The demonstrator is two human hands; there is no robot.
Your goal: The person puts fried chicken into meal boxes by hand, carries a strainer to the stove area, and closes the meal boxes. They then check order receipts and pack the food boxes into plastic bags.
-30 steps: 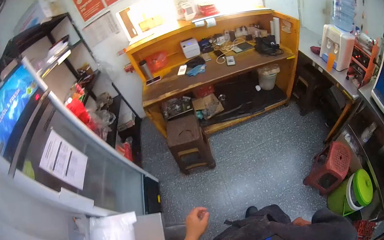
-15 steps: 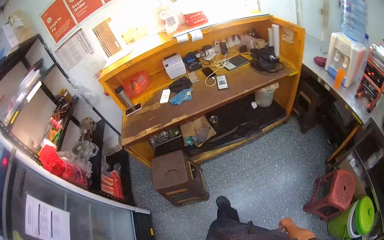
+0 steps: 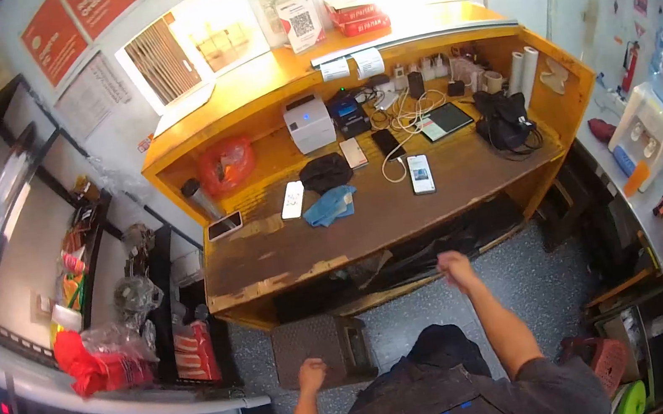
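Note:
My left hand point(image 3: 313, 375) hangs low over the brown woven-look stool point(image 3: 305, 348), its fingers curled in and nothing visible in them. My right hand point(image 3: 456, 268) reaches forward just short of the desk's front edge, fingers drawn together and slightly blurred, with no object showing. On the brown desk top point(image 3: 271, 262) ahead lie a phone with a lit screen point(image 3: 421, 175), a white phone-like item point(image 3: 292, 200), a blue cloth point(image 3: 331, 206) and a black cloth point(image 3: 325, 173). Another phone point(image 3: 225, 225) lies at the left edge. Neither hand touches any of these.
Along the desk's back stand a white label printer point(image 3: 309, 124), a card terminal point(image 3: 349, 116), tangled white cables and a black bag point(image 3: 504, 122). Shelving point(image 3: 94, 266) lines the left. A water dispenser point(image 3: 643, 131) and a red stool point(image 3: 603, 362) are on the right.
The desk is closer and larger in view. My right hand has swung forward toward its edge, and my left hand has risen into view over the brown stool.

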